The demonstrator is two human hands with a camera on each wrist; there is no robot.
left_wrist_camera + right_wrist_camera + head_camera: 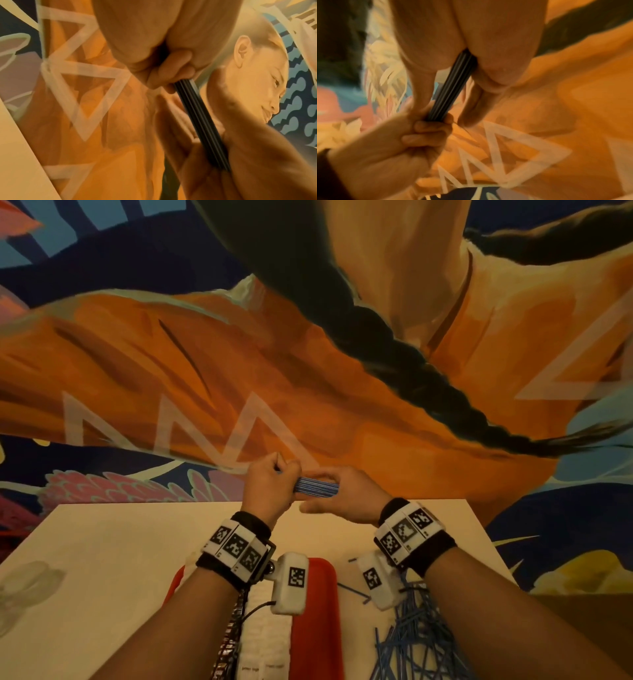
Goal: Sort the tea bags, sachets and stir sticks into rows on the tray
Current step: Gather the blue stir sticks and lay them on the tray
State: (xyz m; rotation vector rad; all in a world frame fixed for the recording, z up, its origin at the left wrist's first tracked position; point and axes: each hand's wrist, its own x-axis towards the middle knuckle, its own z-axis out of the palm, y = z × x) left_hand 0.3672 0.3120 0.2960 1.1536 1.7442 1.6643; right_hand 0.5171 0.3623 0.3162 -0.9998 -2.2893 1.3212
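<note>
Both hands hold one bundle of blue stir sticks (317, 487) level in the air above the table's far edge. My left hand (274, 475) grips its left end, fingers curled round it (171, 75). My right hand (339, 486) pinches the right end between thumb and fingers, and the bundle (452, 86) runs out from that hand. Below my wrists lies the red tray (318, 618), with white sachets (263, 642) in rows on its left part. A loose pile of blue stir sticks (411, 638) lies on the table right of the tray. No tea bags show.
The cream table (102, 577) ends just under my hands; behind it is a painted wall in orange and dark blue (239, 371). My forearms and the wrist cameras hide much of the tray. A faint grey stain (27, 580) marks the table's left side.
</note>
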